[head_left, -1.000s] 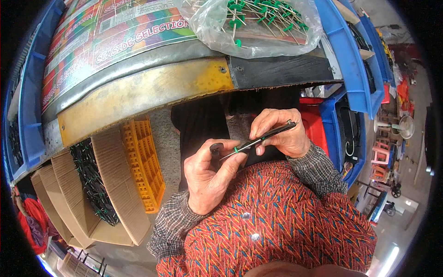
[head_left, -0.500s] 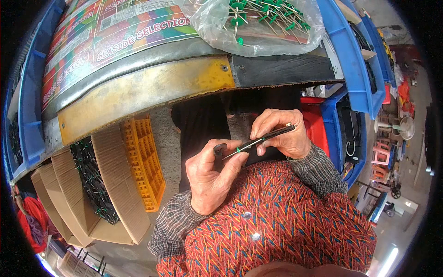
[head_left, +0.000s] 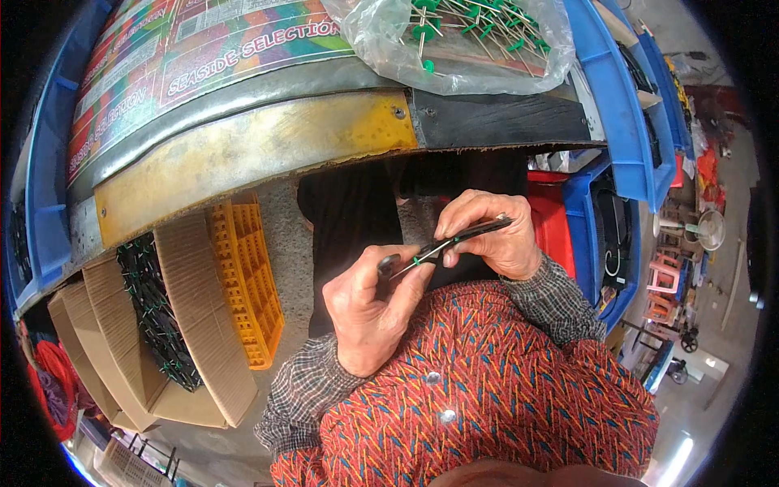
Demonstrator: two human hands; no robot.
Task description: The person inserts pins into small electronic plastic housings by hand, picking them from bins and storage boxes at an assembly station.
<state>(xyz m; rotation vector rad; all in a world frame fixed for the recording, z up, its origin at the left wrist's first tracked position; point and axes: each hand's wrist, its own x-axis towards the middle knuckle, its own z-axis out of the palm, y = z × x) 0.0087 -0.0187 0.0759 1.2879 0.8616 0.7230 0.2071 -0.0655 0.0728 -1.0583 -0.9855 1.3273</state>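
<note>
Over my lap, both hands hold a slim black plastic piece (head_left: 469,233) with small green parts and a thin metal pin along it. My left hand (head_left: 363,308) grips its left end between thumb and fingers, and a rounded dark tip shows there. Thumb and fingertips of my right hand (head_left: 497,237) pinch the piece nearer its middle and right end. What exactly the piece is, I cannot make out. Beyond the hands, on the table, a clear plastic bag (head_left: 381,65) lies spread with several green-headed metal pins (head_left: 487,26) in it.
The table's metal-edged front (head_left: 260,168) curves ahead of my hands. Below left stand a cardboard box (head_left: 207,308) of black pieces with green bits and an orange crate (head_left: 253,284). Blue bins (head_left: 629,114) flank the table, with a red container (head_left: 552,219) at right.
My right hand has shifted slightly left along the black piece and its fingers have moved a little. The left hand keeps its grip. The whole view has shifted slightly.
</note>
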